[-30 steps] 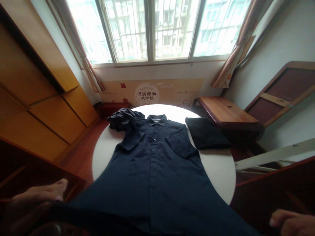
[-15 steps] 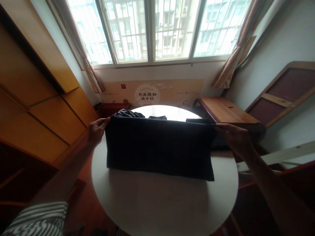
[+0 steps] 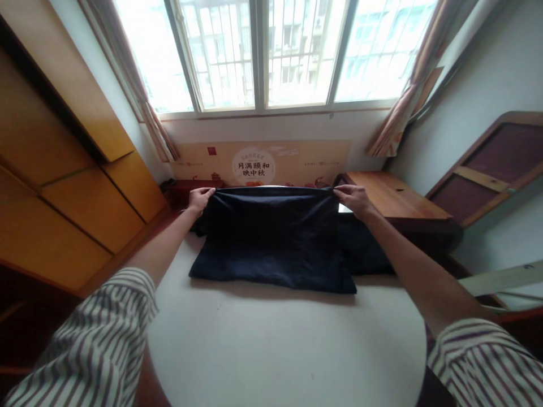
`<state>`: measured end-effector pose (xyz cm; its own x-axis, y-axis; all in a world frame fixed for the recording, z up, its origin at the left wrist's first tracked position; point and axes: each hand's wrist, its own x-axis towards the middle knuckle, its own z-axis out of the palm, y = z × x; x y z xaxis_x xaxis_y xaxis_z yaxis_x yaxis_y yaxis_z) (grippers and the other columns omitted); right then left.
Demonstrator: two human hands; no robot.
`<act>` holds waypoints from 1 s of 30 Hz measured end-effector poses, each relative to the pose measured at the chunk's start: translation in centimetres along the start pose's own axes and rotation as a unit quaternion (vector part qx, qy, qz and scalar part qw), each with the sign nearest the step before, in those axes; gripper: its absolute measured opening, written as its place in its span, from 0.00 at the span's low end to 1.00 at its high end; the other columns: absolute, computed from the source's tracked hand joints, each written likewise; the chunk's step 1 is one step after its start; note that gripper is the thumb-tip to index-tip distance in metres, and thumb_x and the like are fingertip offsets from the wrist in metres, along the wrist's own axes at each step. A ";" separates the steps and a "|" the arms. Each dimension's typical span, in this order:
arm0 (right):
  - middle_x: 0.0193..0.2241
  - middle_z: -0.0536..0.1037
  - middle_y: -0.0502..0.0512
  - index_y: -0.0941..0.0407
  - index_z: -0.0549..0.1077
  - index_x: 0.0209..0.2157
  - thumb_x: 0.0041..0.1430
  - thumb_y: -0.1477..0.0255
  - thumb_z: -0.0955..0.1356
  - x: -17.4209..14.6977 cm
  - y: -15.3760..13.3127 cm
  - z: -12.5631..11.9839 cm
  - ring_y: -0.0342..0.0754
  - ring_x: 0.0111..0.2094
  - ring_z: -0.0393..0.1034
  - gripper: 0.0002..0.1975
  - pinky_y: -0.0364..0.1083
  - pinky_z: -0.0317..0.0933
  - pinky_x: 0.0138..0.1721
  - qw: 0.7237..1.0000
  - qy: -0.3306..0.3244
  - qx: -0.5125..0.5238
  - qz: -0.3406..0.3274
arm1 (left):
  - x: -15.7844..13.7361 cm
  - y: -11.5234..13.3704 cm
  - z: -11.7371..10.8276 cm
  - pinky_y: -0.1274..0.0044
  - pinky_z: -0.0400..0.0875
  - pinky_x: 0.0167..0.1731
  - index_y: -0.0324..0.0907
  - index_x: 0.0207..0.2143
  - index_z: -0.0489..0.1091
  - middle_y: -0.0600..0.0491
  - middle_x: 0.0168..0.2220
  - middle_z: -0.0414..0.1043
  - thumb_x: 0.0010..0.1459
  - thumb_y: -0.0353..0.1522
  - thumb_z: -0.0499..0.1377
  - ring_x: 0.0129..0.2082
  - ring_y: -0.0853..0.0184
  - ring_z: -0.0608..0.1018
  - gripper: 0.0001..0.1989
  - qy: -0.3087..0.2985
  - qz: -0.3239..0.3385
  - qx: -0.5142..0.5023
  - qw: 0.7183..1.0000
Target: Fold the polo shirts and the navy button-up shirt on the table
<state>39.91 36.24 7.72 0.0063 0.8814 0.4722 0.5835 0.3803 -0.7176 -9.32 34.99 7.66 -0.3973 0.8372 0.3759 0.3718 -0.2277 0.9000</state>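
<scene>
A dark navy piece of cloth point(image 3: 271, 243), perhaps a garment, is stretched between my two hands. Its far edge is lifted and its near edge rests on the white round table point(image 3: 271, 350). My left hand point(image 3: 201, 199) pinches the far left corner, while my right hand point(image 3: 353, 199) pinches the far right corner. Another dark cloth point(image 3: 367, 249) lies on the table to the right, partly behind the held one. More dark fabric shows at the left under my left wrist. The exact kind of garment cannot be made out.
A wooden side table point(image 3: 399, 195) stands beyond the table on the right, near a leaning wood-framed panel point(image 3: 487, 169). Yellow-brown cabinets point(image 3: 80, 198) line the left. Behind, a printed banner point(image 3: 297, 161) sits below the barred window point(image 3: 297, 51).
Both hands have moved inward and a little away from me. The cloth's near edge has come down onto the table, and its upper edge is now narrower between my hands.
</scene>
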 end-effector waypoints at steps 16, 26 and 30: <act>0.43 0.78 0.58 0.57 0.76 0.43 0.60 0.62 0.71 -12.6 -5.0 1.0 0.53 0.45 0.72 0.14 0.53 0.67 0.49 0.943 -0.205 -0.156 -0.209 | -10.8 2.9 -2.4 0.70 0.71 0.48 0.38 0.39 0.75 0.47 0.41 0.75 0.61 0.38 0.63 0.42 0.63 0.77 0.11 -0.261 0.255 0.186 0.912; 0.44 0.80 0.64 0.65 0.75 0.48 0.54 0.89 0.60 -23.9 -3.0 -0.6 0.55 0.44 0.74 0.22 0.51 0.70 0.46 0.833 -0.162 -0.340 -0.405 | -21.0 -3.0 -8.6 0.68 0.75 0.50 0.37 0.52 0.72 0.41 0.49 0.76 0.60 0.19 0.49 0.49 0.60 0.78 0.21 -0.342 0.404 0.368 0.765; 0.38 0.80 0.61 0.62 0.76 0.44 0.53 0.90 0.59 -24.1 -4.2 -1.7 0.53 0.40 0.74 0.22 0.50 0.71 0.43 0.845 -0.157 -0.323 -0.396 | -22.0 -3.5 -9.7 0.69 0.78 0.46 0.36 0.51 0.72 0.41 0.46 0.77 0.60 0.18 0.47 0.45 0.60 0.80 0.21 -0.335 0.405 0.367 0.767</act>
<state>38.64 12.96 0.25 -0.7509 0.4921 0.4405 0.6260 0.7429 0.2373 -10.03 12.49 -1.59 0.6428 0.6931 0.3262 0.7395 -0.6726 -0.0283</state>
